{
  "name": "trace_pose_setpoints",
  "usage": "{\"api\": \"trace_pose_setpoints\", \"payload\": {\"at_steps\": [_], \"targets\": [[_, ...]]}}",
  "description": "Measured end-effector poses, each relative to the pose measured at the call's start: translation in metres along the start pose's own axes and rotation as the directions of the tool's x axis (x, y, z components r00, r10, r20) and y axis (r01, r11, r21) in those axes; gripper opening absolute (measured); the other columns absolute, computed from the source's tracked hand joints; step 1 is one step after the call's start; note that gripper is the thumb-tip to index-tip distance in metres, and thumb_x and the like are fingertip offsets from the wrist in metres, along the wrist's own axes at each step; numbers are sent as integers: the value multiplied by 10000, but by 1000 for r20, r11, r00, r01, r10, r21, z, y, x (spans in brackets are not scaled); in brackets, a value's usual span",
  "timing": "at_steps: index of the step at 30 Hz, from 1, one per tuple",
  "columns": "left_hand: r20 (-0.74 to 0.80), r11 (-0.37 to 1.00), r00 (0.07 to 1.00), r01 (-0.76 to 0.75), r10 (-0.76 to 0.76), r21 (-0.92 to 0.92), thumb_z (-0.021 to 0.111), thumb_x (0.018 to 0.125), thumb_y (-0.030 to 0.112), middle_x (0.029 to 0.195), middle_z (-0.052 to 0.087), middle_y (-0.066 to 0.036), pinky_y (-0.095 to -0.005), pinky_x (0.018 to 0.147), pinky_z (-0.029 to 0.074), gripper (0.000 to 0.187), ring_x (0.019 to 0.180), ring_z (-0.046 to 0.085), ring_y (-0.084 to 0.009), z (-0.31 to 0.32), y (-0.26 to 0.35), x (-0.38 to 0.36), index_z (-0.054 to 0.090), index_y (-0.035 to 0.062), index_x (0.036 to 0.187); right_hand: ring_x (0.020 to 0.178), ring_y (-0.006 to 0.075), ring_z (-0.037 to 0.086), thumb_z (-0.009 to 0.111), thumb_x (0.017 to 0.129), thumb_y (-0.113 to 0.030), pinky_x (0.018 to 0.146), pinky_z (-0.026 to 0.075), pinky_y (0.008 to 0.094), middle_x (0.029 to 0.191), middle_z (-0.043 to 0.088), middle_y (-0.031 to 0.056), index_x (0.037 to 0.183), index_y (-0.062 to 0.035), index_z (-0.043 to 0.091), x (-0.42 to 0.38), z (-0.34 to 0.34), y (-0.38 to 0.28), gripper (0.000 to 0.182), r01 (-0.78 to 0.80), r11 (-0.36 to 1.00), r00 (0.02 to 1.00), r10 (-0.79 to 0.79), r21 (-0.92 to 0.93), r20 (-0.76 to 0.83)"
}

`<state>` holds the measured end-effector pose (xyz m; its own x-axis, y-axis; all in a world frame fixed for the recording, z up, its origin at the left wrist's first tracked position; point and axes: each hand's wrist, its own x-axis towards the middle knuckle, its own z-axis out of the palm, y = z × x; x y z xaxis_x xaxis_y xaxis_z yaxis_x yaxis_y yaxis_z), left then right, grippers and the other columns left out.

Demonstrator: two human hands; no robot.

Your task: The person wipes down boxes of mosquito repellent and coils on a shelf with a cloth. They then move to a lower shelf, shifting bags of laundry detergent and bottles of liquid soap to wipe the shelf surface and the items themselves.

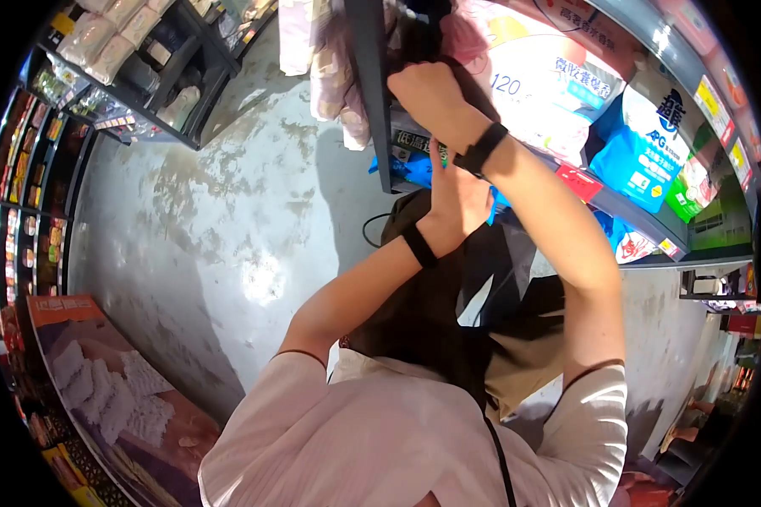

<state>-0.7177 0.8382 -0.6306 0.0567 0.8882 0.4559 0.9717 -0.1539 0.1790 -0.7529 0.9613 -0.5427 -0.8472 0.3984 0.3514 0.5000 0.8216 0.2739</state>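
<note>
Grey, stained floor beside shelving.

The large pink-and-white bag on the shelf reads "120", with "微胶囊" at the start of a line beside it. "APG" stands on the blue-and-white bag, under a big dark character, and "低温" on the dark package lower down. The writing on the orange band of the floor poster and the figures on the shelf tags are too small or skewed to read from here.
</note>
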Motion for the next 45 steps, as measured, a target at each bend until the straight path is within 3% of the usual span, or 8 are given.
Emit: {"api": "trace_pose_setpoints", "payload": {"at_steps": [6, 15, 17, 20, 25, 34, 37, 45], "targets": [[164, 994, 985, 72, -57, -87, 651, 877, 384, 1353, 627, -125, -567, 921, 496, 531, 1181, 597, -402, -7, -1, 5, 623, 175, 1365, 967, 335, 759, 655, 896, -109, 755, 619, 434, 1056, 766, 140, 1009, -117, 780, 37, 2, 5, 169, -313, 942, 944, 294, 123, 152], [111, 996, 994, -25, 15, 89, 639, 896, 384, 1248, 653, -101, -536, 811, 520, 418, 1115, 610, -354, -3, -10, 3, 692, 154, 1242, 1002, 361, 740, 651, 882, -98, 813, 615, 450, 1073, 755, 165, 1145, -78, 722, 31, 9, 4, 273, -408, 868, 901, 332, 283, 281], [118, 996, 992, 28, -39, 86, 690, 849, 309, 1150, 671, -76, -491, 792, 517, 293, 1074, 607, -323, 2, -4, 1, 752, 172, 1101, 996, 372, 730, 623, 892, -81, 809, 609, 451, 1061, 744, 187, 1169, -55, 689, 16, 8, 12, 286, -74, 961, 983, 25, 268, 183], [198, 993, 979, 28, -50, 117, 693, 856, 323, 1100, 685, -83, -467, 763, 528, 274, 1068, 611, -318, 5, -3, 1, 753, 182, 1083, 985, 374, 726, 599, 900, -64, 801, 604, 450, 1047, 735, 204, 1136, -44, 692, 8, 11, 13, 254, 22, 958, 999, -33, 285, 35], [116, 992, 993, -8, -6, 126, 696, 866, 358, 1062, 698, -95, -457, 699, 540, 341, 975, 647, -320, 11, -3, 0, 731, 148, 1132, 1105, 365, 714, 613, 930, -106, 898, 592, 434, 1197, 721, 190, 1180, -41, 716, 31, 22, 8, 279, -304, 913, 933, 227, 273, 279], [-96, 993, 995, 8, -19, -118, 674, 897, 349, 1086, 701, -153, -479, 730, 561, 382, 956, 671, -373, 10, -9, -1, 694, 96, 1182, 1147, 404, 687, 591, 945, -127, 933, 582, 464, 1183, 721, 231, 1386, -51, 568, 51, 31, 1, 448, -427, 868, 872, 322, 254, 369], [26, 998, 999, 44, -43, -34, 682, 891, 339, 1083, 703, -159, -480, 733, 563, 368, 963, 680, -370, 8, -8, 1, 698, 96, 1166, 1121, 386, 702, 596, 945, -125, 908, 588, 454, 1177, 722, 228, 1379, -75, 583, 33, 14, 4, 437, -257, 909, 933, 144, 328, 331], [106, 997, 992, 66, -63, -24, 747, 828, 254, 1163, 655, -86, -423, 753, 530, 425, 1093, 599, -366, 13, -8, -2, 679, 131, 1229, 1024, 306, 749, 676, 848, -124, 802, 606, 427, 1103, 771, 129, 1028, -117, 805, 54, 46, 11, 222, -343, 913, 924, 285, 220, 255]]}}
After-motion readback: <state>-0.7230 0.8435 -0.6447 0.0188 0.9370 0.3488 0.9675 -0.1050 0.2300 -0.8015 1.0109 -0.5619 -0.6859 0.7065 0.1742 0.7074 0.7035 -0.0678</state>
